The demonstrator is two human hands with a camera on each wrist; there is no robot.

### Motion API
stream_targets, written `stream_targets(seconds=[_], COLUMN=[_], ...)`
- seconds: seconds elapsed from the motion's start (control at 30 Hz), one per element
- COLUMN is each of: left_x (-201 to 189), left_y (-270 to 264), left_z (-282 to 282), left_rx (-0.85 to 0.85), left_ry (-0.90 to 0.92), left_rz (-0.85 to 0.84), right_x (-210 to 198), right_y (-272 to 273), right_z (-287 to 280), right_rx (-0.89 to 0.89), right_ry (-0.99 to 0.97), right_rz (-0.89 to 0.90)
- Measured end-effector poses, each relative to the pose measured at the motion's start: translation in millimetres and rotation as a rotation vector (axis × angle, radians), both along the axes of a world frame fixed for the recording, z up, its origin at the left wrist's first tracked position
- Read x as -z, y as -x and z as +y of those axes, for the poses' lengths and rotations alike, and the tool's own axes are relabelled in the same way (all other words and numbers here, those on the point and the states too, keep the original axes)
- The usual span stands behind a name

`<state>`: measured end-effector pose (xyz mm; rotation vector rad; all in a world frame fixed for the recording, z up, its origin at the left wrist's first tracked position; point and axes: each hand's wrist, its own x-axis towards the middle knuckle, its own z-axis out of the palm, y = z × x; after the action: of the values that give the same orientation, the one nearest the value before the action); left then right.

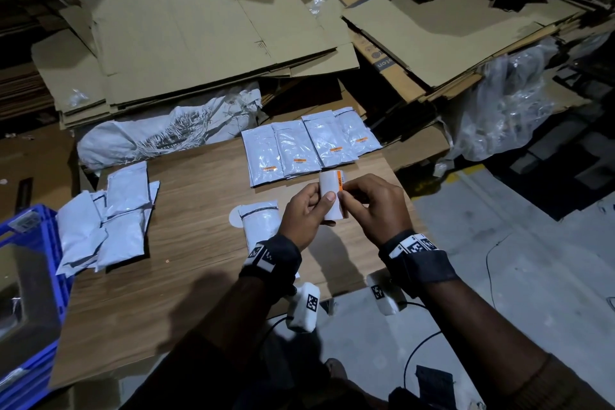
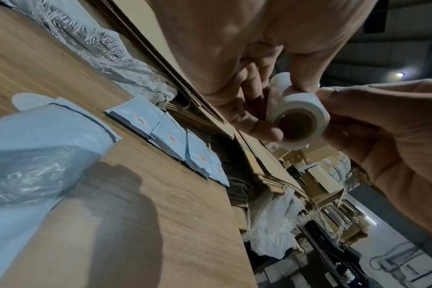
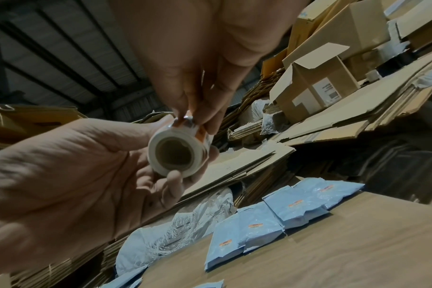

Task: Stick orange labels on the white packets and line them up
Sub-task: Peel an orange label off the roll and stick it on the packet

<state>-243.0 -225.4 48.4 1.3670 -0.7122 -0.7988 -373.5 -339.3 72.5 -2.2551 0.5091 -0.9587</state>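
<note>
— Where is the label roll (image 1: 332, 198) now?

— In the left hand (image 1: 304, 216), fingers curled round it, long axis upright, above the wooden board (image 1: 186, 263). The right hand (image 1: 372, 206) pinches an orange label (image 1: 340, 184) at its right edge.

— And the next packet (image 1: 261, 228)?

— Flat, just left of the left hand, so that hand is nearer. Four labelled packets (image 1: 309, 148) lie in a row behind; cardboard (image 1: 199, 36) all around.

The scene is dim, the corners of the head view almost black. Light falls from above, so both forearms cast soft shadows on the brown wood-grain tabletop (image 1: 186, 260) toward 6 o'clock. The glossy white plastic packets (image 1: 296, 151) show small glare. The wrist views are strongly curved at the edges and blurred near the skin.
</note>
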Motion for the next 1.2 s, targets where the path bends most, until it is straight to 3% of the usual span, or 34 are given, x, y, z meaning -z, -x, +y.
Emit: stream_targets(seconds=[0.23,0.57,0.87,1.2], left_x=[2.7,0.7,1.9,0.9], left_y=[1.1,1.1,2.2,-4.1], left_z=[1.5,2.1,6.3,13.6], left_rx=[-0.001,-0.014,-0.02,0.084], left_ry=[-0.002,-0.008,0.016,-0.026], left_rz=[0.004,0.015,0.083,0.123], right_x=[3.9,6.6,1.0,-6.0], right_y=[-3.4,0.8,-3.7,-0.9], right_z=[0.4,4.9,9.3,8.9], right_rx=[0.047,-0.004,0.084,0.107], right_ry=[0.079,0.028,0.145,0.11], right_rz=[0.042,0.001,0.111,0.166])
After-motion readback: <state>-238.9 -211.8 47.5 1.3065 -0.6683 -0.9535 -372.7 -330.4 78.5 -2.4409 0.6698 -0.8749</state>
